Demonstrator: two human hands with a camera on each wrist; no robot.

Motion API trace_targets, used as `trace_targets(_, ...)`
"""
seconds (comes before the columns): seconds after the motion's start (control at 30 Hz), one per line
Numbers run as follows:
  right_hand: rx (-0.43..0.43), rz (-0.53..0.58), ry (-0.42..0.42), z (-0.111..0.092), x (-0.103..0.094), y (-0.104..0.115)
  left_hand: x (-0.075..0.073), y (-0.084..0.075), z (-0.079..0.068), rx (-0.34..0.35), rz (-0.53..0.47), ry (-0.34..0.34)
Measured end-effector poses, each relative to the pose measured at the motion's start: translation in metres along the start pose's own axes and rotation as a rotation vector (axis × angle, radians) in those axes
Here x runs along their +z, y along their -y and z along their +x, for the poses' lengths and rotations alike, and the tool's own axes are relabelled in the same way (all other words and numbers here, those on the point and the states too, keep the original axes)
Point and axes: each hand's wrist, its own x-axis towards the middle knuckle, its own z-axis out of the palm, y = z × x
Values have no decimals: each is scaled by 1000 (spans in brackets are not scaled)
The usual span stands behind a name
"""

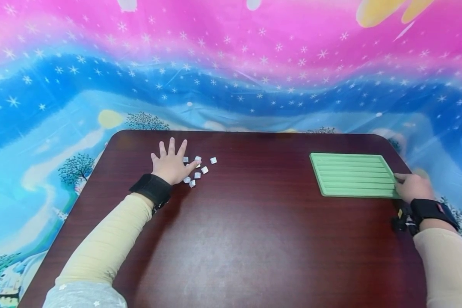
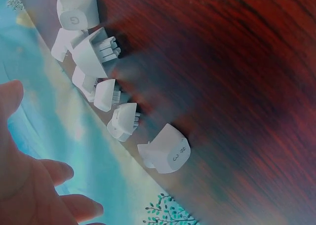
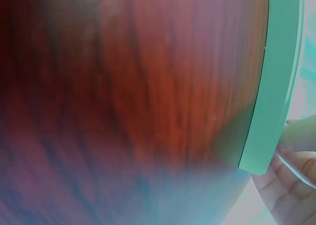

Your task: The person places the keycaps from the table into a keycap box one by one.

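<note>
My left hand (image 1: pixel 171 167) is spread wide with fingers straight, at the far left of the table, its thumb reaching over a loose group of white keycaps (image 1: pixel 205 170). In the left wrist view one keycap marked G (image 2: pixel 78 12) lies at the top and another marked #3 (image 2: pixel 170 151) lies lowest; several between them are tipped over, stems showing. Part of the group is hidden under the hand in the head view. At the right, my right hand (image 1: pixel 415 188) pinches the near right corner of a light green ridged tray (image 1: pixel 354 175), thumb on its edge and fingers beneath.
The dark red-brown wooden table (image 1: pixel 250 239) has rounded far corners. Behind it and at its sides hangs a pink and blue cloth (image 1: pixel 238 77) with snowflakes and trees. The tray lies near the table's right edge.
</note>
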Motion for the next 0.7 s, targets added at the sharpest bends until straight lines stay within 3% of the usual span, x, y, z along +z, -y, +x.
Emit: trace_targets(0.7, -103, 35, 52, -3, 5, 14, -2, -3, -2, 15, -3, -17)
